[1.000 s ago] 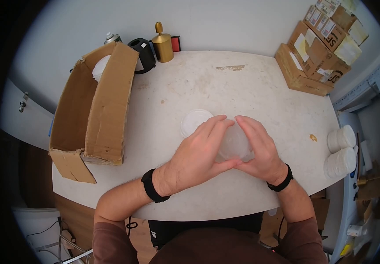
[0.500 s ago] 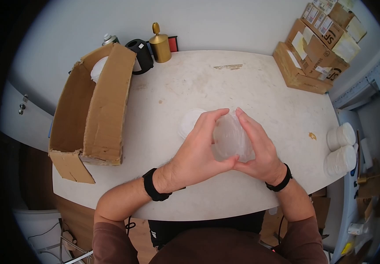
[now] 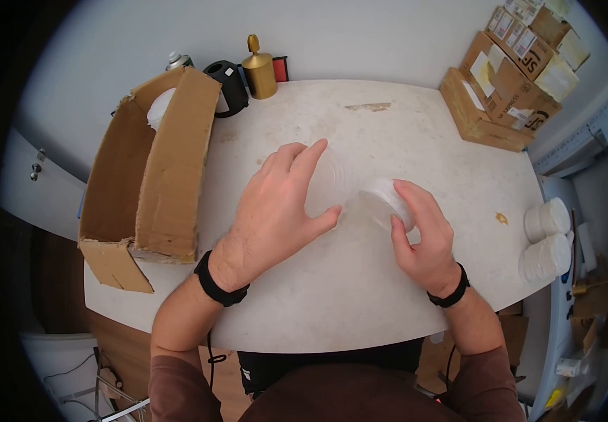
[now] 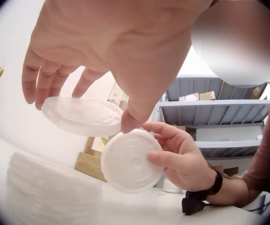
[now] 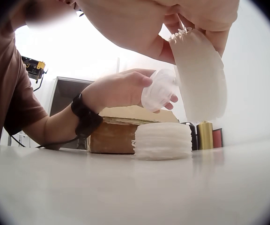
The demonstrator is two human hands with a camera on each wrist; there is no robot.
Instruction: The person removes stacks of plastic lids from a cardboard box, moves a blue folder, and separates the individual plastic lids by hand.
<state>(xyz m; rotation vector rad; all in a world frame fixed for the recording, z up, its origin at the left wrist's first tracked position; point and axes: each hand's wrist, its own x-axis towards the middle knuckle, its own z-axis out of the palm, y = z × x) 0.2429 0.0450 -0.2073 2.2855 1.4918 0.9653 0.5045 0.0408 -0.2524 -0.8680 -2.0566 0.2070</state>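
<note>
My left hand (image 3: 269,211) pinches a single round translucent plastic lid (image 4: 81,115) by its rim, thumb on one side and fingertips on the other. The lid hangs over a stack of lids (image 5: 163,141) standing on the table, which the left hand partly hides from the head view. To the right, my right hand (image 3: 427,239) grips a second stack of lids (image 5: 200,77), tilted and raised above the table. The flat round face of this stack points toward the left hand.
An open cardboard box (image 3: 167,190) stands at the left, with a black cylinder (image 3: 228,88) and a brass canister (image 3: 260,76) behind it. Cardboard parcels (image 3: 504,91) are piled at the back right. Two white stacks (image 3: 547,239) lie near the right edge.
Both hands were together around the lids; now they are apart. The left hand has moved left with one lid, while the right hand keeps the stack and has tilted it.
</note>
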